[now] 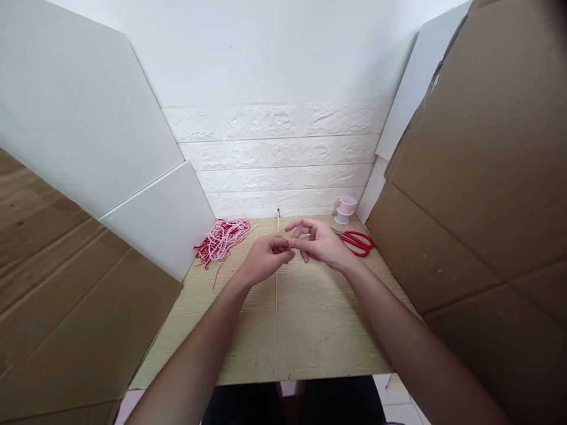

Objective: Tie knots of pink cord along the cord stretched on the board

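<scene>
A white braided cord [278, 223] hangs from a small dark nail at the back of the table and runs toward me. Its thin white tail [276, 324] passes below my hands to the table's front edge. My left hand [267, 257] is closed over the cord, thumb and fingers pinched together. Beside it, my right hand [322, 243] pinches a thin strand between thumb and forefinger, with the other fingers raised and curved. The fingertips of both hands nearly meet, so the knotting spot between them is partly hidden.
A tangled pile of red and white cords [225, 239] lies at the back left. Red-handled scissors [357, 242] lie right of my right hand, near stacked thread spools [345, 208]. Cardboard panels [478, 195] wall the sides, and a white brick-pattern wall [266, 154] stands behind.
</scene>
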`<state>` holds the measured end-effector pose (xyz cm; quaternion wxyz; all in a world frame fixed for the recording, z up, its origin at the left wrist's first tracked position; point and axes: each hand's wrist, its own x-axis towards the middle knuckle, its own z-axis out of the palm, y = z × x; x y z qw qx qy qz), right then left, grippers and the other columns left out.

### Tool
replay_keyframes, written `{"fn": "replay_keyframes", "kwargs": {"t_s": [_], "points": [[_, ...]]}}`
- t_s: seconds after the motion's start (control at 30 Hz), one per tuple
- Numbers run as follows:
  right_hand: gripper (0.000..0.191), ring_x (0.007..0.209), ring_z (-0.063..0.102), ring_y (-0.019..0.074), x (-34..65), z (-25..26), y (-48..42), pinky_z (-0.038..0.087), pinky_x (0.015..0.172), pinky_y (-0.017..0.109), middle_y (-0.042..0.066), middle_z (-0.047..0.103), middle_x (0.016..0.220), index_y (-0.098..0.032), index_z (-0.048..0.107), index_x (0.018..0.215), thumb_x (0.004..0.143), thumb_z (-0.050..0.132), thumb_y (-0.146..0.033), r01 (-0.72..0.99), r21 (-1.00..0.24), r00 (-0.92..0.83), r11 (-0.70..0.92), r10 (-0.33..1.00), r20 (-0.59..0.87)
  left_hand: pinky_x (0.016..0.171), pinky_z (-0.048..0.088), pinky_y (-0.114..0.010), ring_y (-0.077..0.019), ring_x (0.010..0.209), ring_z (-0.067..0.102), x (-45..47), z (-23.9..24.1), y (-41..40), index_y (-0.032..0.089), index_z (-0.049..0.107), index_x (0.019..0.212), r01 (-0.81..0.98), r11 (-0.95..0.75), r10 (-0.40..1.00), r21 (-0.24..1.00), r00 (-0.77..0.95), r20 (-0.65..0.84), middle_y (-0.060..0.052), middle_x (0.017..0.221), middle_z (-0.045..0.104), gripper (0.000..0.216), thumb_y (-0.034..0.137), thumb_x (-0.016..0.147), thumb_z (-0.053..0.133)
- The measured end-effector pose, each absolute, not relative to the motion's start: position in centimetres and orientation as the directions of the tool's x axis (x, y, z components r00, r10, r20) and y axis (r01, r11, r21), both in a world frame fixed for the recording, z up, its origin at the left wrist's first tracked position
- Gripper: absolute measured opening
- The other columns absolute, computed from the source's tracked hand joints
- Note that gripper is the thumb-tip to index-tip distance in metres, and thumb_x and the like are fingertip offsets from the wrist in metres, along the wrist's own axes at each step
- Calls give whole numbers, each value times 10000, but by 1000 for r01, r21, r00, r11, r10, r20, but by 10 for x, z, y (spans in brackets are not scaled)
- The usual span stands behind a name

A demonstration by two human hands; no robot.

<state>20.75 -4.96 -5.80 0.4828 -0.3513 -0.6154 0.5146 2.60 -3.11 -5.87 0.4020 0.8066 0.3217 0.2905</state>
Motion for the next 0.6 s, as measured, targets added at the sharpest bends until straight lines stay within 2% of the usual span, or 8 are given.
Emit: {"fn": "replay_keyframes", "kwargs": {"t_s": [0.2, 0.33, 0.5, 0.6], "points": [[360, 453, 509, 66, 207, -62, -47, 284, 360, 186, -14, 607, 781, -170, 607, 1060, 764, 735, -329, -58, -974, -227, 221, 947, 228, 600, 396, -204, -97, 637, 510, 26, -56, -32, 126, 762, 849, 266, -350, 797, 898, 589, 136, -34, 715, 620, 344, 427, 876, 598], [358, 470, 493, 71, 206, -63, -45, 287, 379, 199, -20, 584, 757, -172, 608, 1049, 762, 726, -351, -56, -972, -207, 227, 950, 234, 598, 400, -208, -93, 622, 502, 26, -60, -30, 123, 756, 817, 199, -258, 814, 945, 572, 102, -25, 673, 593, 335, 443, 843, 661], [298, 638, 537, 105, 207, -63, -39, 397, 525, 226, 20, 634, 819, -159, 642, 988, 769, 689, -356, 16, -952, 6, 304, 952, 305, 590, 410, -221, -92, 629, 514, 24, -65, -24, 104, 772, 862, -5, -42, 872, 999, 488, 39, -48, 724, 607, 326, 402, 731, 790], [249, 766, 600, 138, 208, -62, -37, 449, 669, 253, 43, 688, 843, -152, 664, 951, 781, 658, -334, 44, -959, -21, 280, 960, 280, 574, 398, -213, -86, 636, 527, 22, -63, -22, 94, 779, 879, -105, 54, 890, 993, 457, 0, -64, 771, 620, 343, 373, 685, 832]]}}
